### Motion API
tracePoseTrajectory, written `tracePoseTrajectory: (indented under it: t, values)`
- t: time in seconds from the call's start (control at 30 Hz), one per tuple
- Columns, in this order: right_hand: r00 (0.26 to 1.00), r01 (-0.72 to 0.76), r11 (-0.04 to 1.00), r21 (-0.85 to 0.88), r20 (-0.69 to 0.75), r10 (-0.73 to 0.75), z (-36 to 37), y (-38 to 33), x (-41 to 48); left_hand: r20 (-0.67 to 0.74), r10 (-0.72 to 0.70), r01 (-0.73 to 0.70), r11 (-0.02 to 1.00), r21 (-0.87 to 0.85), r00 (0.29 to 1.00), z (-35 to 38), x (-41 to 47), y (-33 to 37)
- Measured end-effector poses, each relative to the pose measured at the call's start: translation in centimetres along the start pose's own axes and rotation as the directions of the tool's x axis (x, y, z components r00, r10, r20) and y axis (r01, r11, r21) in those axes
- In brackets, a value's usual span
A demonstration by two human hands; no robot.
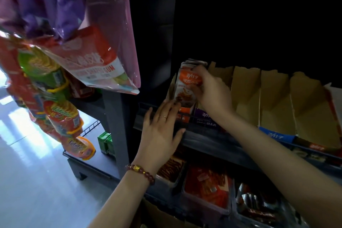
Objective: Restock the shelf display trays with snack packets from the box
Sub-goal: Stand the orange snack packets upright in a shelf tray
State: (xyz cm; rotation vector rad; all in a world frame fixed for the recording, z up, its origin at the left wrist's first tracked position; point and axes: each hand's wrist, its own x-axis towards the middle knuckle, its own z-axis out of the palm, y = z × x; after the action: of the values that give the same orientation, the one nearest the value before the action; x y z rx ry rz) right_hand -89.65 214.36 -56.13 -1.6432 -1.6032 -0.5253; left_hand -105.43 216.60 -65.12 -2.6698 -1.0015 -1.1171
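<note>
My right hand (209, 89) grips a stack of orange-and-white snack packets (186, 89) standing upright in the leftmost cardboard display tray (171, 87) on the dark shelf. More packets stand behind the front one. My left hand (161, 129), with a ring and a bead bracelet, lies with straight fingers against the tray's orange front and the shelf edge (207, 139). To the right stand a purple-fronted tray (205, 119) and several brown cardboard trays (273, 102), whose insides look bare. A brown box corner (166, 216) shows at the bottom.
Snack bags and crisp tubs (61, 113) hang at the left beside pink and purple plastic bags (114, 24). The lower shelf holds clear tubs of red snack packets (207, 189). A green crate (105, 142) sits on a low rack over the pale floor.
</note>
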Motion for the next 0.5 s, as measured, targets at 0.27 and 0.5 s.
tracePoseTrajectory:
  t: [0.27,0.5]
  values:
    - [0.998,-0.065,0.996,-0.061,0.006,0.065,1.9,0.7,1.2,-0.016,0.016,-0.017,0.999,-0.036,1.000,-0.2,0.3,-0.4]
    - [0.983,-0.168,0.966,-0.196,-0.110,0.149,2.8,0.7,1.5,-0.018,0.025,-0.026,0.998,-0.050,1.000,-0.2,0.3,-0.6]
